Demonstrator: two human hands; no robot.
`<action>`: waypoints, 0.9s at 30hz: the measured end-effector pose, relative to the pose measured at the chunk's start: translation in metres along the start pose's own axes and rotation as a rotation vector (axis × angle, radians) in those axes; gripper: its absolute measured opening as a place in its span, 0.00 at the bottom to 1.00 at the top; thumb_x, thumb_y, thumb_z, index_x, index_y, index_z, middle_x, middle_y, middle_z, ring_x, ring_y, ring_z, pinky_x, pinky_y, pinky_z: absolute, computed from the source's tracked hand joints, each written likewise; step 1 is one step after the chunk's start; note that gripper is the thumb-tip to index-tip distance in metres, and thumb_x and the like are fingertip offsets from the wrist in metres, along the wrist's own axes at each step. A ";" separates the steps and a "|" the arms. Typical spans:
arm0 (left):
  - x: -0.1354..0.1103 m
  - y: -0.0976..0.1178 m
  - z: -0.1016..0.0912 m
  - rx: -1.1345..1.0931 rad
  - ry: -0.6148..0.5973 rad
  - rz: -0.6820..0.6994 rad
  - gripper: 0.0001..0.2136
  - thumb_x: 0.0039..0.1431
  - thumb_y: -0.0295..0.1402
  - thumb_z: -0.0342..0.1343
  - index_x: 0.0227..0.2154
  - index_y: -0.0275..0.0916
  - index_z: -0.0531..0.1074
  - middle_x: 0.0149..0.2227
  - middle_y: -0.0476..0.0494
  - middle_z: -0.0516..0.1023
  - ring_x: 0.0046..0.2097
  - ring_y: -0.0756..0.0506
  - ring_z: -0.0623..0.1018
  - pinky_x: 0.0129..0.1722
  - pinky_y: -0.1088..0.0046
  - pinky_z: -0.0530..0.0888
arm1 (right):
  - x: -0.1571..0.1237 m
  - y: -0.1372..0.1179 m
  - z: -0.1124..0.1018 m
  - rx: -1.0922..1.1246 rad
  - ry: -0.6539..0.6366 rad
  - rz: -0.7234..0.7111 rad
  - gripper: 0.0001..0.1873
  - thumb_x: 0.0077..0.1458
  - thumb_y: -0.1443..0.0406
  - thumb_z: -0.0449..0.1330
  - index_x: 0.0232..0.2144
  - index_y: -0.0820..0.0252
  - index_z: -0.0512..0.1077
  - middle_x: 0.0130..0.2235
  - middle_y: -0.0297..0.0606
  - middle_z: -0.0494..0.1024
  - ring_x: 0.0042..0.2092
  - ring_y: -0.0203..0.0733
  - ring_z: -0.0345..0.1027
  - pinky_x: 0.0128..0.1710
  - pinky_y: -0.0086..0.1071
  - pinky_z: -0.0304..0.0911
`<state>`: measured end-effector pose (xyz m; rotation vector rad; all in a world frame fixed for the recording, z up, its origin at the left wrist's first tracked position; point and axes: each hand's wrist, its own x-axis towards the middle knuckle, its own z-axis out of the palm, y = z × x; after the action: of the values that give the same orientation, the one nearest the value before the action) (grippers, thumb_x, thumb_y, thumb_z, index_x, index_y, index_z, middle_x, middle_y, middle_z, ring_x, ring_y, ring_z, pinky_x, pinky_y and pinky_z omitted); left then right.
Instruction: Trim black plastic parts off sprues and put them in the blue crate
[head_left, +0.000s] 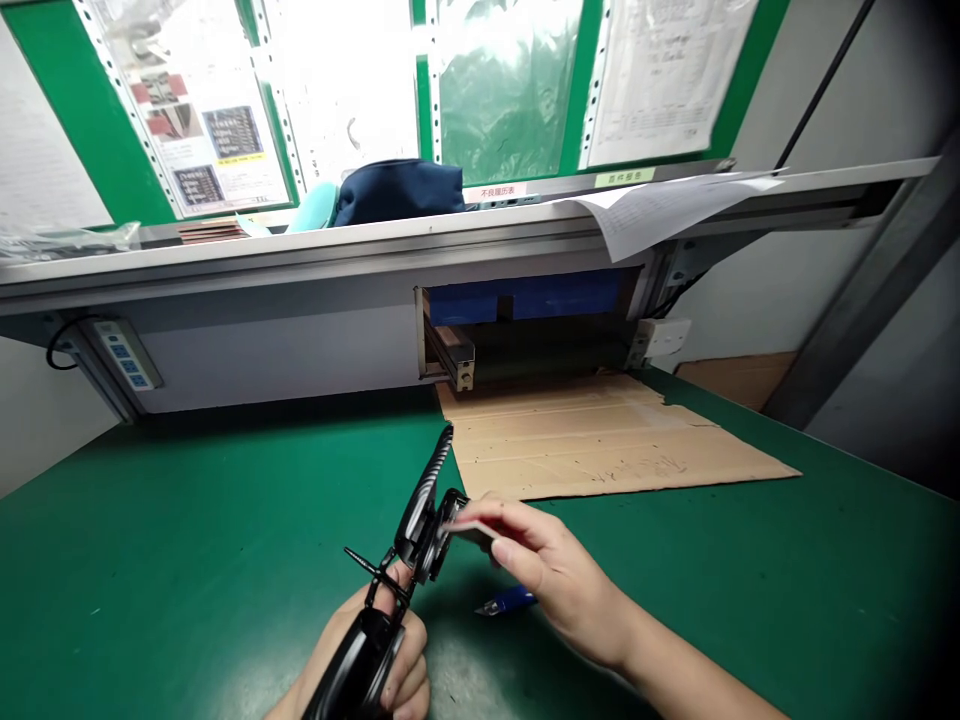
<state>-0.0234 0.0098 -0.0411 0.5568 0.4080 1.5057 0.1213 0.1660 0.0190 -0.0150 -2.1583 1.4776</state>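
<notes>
My left hand (405, 650) is closed around a long, glossy black plastic part (360, 660) with ribbed, curved ends and a narrow crossbar at its middle. The part tilts up and away over the table. In the fingers of my right hand (555, 570) is a small, thin bent strip (480, 528), pale at the edge with a reddish tint; its exact kind is not clear. One end of the strip meets the side of the black part near its clip-like piece. Below my right hand, a blue craft knife (510, 601) lies on the table, partly covered by the hand.
A flat cardboard sheet (570, 450) lies on the green table (187, 520), under an open compartment with a blue bin (540, 295). The shelf (300, 245) above carries a dark blue pouch (401, 190) and overhanging papers (645, 215). A power strip (126, 355) is mounted at left.
</notes>
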 end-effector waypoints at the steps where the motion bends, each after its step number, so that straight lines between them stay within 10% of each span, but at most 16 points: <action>1: 0.000 0.000 0.001 0.001 -0.005 0.000 0.10 0.63 0.41 0.53 0.41 0.47 0.76 0.13 0.53 0.63 0.13 0.55 0.51 0.17 0.80 0.62 | 0.000 0.000 0.000 0.006 0.038 0.012 0.17 0.65 0.56 0.52 0.49 0.57 0.70 0.46 0.40 0.70 0.48 0.45 0.65 0.49 0.36 0.60; 16: -0.002 0.002 0.002 0.043 0.011 0.044 0.11 0.65 0.39 0.49 0.41 0.46 0.75 0.13 0.54 0.60 0.13 0.55 0.52 0.18 0.80 0.62 | 0.000 -0.005 -0.011 -0.160 -0.106 0.002 0.12 0.59 0.58 0.56 0.38 0.60 0.74 0.36 0.38 0.71 0.37 0.41 0.65 0.38 0.32 0.62; 21: -0.003 0.002 0.006 0.034 -0.037 0.050 0.10 0.64 0.40 0.51 0.41 0.48 0.76 0.13 0.55 0.59 0.13 0.55 0.51 0.17 0.81 0.61 | -0.004 0.000 -0.009 -0.071 0.121 -0.058 0.16 0.60 0.57 0.55 0.47 0.58 0.68 0.45 0.40 0.69 0.46 0.46 0.64 0.48 0.36 0.61; 27: -0.002 -0.004 0.002 -0.008 -0.097 0.080 0.12 0.65 0.39 0.48 0.46 0.49 0.74 0.13 0.54 0.59 0.13 0.55 0.51 0.16 0.81 0.59 | -0.006 -0.007 0.004 -0.094 0.022 -0.059 0.19 0.63 0.58 0.55 0.54 0.55 0.65 0.48 0.41 0.65 0.50 0.45 0.62 0.52 0.37 0.58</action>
<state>-0.0192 0.0077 -0.0418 0.6433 0.3070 1.5497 0.1269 0.1577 0.0213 -0.0014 -2.1901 1.3361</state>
